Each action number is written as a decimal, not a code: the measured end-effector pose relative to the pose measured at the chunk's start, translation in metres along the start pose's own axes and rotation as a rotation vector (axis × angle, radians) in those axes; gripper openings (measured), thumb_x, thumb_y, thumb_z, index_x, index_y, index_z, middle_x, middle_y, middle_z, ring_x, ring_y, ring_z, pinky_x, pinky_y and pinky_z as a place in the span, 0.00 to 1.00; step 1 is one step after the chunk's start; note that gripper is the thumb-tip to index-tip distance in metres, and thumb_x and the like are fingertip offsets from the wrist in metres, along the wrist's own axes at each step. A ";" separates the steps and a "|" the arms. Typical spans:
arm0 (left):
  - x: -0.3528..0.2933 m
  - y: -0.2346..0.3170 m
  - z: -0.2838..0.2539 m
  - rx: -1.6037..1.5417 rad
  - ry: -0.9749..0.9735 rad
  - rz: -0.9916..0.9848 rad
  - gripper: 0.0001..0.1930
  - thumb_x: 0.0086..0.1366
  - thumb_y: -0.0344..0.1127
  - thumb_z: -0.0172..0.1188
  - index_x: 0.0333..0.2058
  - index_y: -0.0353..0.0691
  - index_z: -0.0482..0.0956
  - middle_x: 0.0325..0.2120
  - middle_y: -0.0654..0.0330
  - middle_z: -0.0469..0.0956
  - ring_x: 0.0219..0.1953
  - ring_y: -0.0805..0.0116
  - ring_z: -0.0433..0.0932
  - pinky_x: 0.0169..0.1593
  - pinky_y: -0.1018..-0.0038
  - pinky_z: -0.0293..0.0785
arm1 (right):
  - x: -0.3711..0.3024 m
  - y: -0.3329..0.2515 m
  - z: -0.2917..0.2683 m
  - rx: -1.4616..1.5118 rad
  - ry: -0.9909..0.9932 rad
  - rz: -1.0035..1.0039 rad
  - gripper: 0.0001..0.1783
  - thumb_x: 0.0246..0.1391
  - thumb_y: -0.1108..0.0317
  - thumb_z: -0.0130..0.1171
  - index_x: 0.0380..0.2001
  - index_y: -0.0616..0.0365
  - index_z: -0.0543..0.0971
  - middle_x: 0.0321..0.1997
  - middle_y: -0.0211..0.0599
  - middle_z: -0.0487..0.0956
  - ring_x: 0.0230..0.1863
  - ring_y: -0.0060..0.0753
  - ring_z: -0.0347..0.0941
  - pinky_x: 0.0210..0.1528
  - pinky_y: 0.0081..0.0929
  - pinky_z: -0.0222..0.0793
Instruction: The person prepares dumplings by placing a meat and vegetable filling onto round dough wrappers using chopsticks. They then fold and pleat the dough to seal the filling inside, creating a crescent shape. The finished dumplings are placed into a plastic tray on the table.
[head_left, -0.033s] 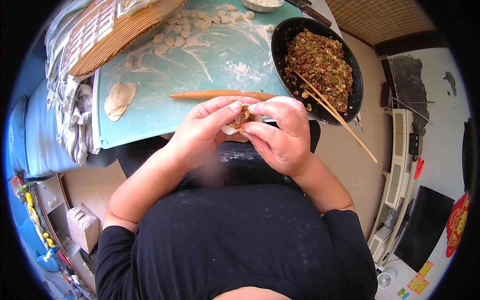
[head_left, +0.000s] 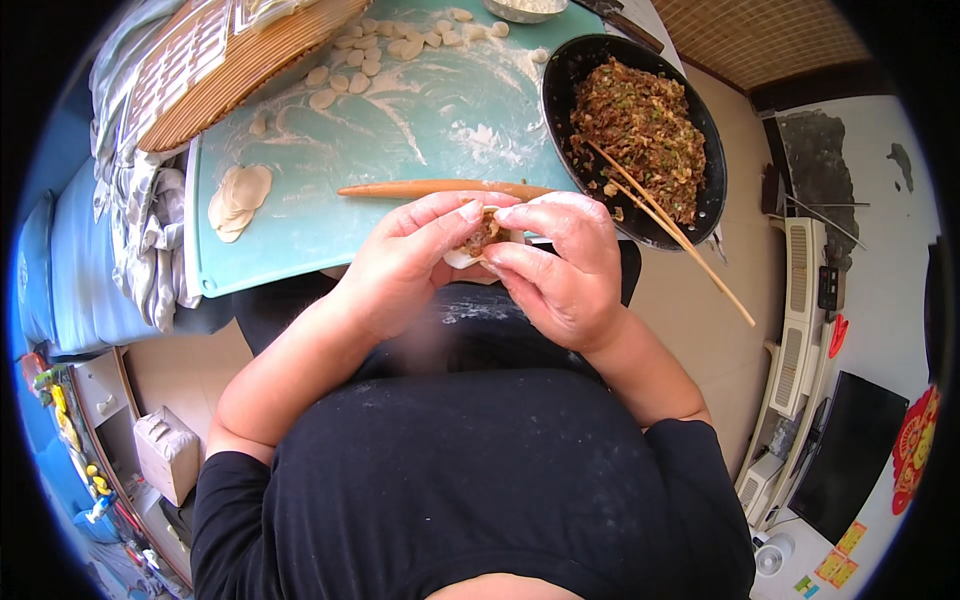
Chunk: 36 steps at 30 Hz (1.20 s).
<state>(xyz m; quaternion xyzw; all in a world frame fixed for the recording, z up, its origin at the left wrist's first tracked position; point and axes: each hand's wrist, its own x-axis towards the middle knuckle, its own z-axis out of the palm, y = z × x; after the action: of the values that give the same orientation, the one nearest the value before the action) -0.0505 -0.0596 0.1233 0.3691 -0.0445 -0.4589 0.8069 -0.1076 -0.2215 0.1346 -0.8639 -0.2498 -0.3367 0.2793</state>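
Between my two hands is a dumpling, its white wrapper folded partly around brown filling that still shows in the middle. My left hand cradles the wrapper from the left, thumb near its upper edge. From the right, my floury right hand pinches the wrapper's rim with thumb and forefinger. Just beyond them a wooden rolling pin lies across the floured green board. A small stack of round wrappers rests on the board's left side.
At the right, a black pan holds filling, with chopsticks leaning over its rim. Several dough pieces lie at the board's far side, near a bowl of flour. A slatted tray overhangs the far left.
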 end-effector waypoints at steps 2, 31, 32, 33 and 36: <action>0.000 0.001 0.003 -0.026 -0.002 0.012 0.15 0.64 0.37 0.48 0.46 0.35 0.70 0.38 0.60 0.74 0.39 0.74 0.73 0.43 0.76 0.71 | -0.002 0.001 0.002 -0.032 0.012 -0.013 0.13 0.31 0.74 0.64 0.26 0.54 0.76 0.34 0.31 0.75 0.35 0.36 0.69 0.38 0.29 0.65; -0.006 0.002 0.005 0.745 -0.119 0.273 0.24 0.52 0.24 0.61 0.49 0.32 0.67 0.45 0.55 0.70 0.45 0.71 0.71 0.49 0.74 0.69 | -0.002 -0.006 -0.011 0.190 -0.026 0.297 0.11 0.33 0.75 0.64 0.25 0.54 0.75 0.29 0.35 0.69 0.32 0.36 0.64 0.34 0.28 0.59; -0.006 0.000 0.004 0.747 -0.126 0.306 0.23 0.53 0.23 0.60 0.49 0.32 0.67 0.44 0.56 0.71 0.45 0.71 0.71 0.49 0.75 0.69 | -0.002 -0.007 -0.012 0.186 -0.028 0.289 0.11 0.33 0.75 0.64 0.25 0.54 0.76 0.29 0.35 0.69 0.32 0.36 0.64 0.35 0.28 0.59; -0.006 -0.002 0.003 0.749 -0.132 0.339 0.22 0.53 0.22 0.59 0.48 0.31 0.68 0.43 0.57 0.72 0.44 0.72 0.72 0.48 0.75 0.69 | -0.002 -0.007 -0.012 0.183 -0.031 0.280 0.11 0.33 0.75 0.64 0.26 0.54 0.76 0.29 0.35 0.69 0.32 0.36 0.64 0.35 0.28 0.59; -0.008 -0.001 0.003 0.721 -0.146 0.278 0.22 0.54 0.21 0.58 0.49 0.31 0.67 0.41 0.58 0.73 0.44 0.73 0.72 0.48 0.75 0.69 | 0.000 -0.009 -0.010 0.198 0.002 0.323 0.12 0.34 0.74 0.64 0.28 0.54 0.76 0.30 0.35 0.69 0.32 0.36 0.63 0.36 0.28 0.59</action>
<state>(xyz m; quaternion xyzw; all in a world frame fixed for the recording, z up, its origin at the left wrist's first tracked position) -0.0568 -0.0553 0.1264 0.5855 -0.3098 -0.3251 0.6749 -0.1178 -0.2217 0.1440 -0.8606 -0.1396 -0.2621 0.4137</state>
